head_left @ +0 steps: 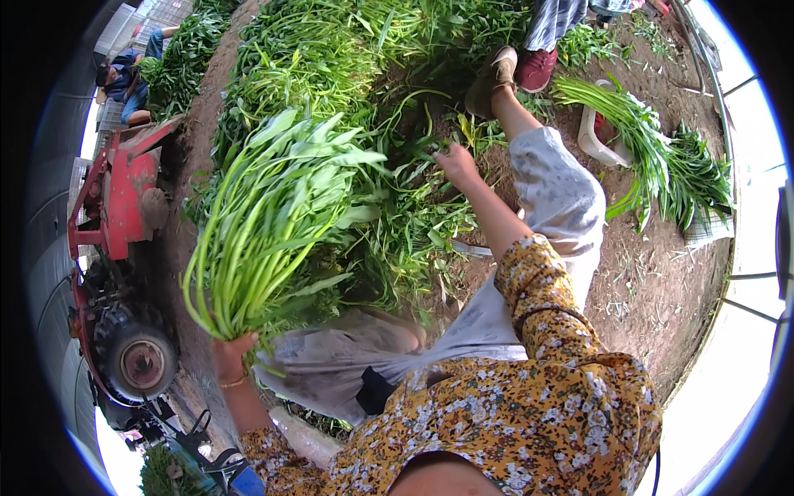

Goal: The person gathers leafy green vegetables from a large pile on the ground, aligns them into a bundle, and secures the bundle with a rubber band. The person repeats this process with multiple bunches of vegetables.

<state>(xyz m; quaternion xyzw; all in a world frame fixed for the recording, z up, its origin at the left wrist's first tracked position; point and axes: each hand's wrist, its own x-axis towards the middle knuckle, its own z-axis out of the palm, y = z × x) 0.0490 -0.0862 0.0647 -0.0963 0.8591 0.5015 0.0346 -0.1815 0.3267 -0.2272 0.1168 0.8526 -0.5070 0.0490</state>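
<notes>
My left hand [232, 359] is closed around the stem ends of a large bunch of long-stemmed leafy greens [267, 223], whose leaves fan away from me. My right hand [457, 165] reaches out over the loose greens and trimmings on the soil, near my raised knee. Its fingertips touch or hover by some leaves; whether they grip a stem cannot be told. A big heap of cut greens [304, 56] lies beyond the bunch. Yellowed leaves [469, 129] lie near my shoe.
At right, more greens [645, 136] lie across a white plastic container [592, 133]. A person's maroon shoe [536, 69] stands close to mine. At left are a red farm machine [127, 198] with a large tyre [139, 363] and a seated person [127, 77] beside greens.
</notes>
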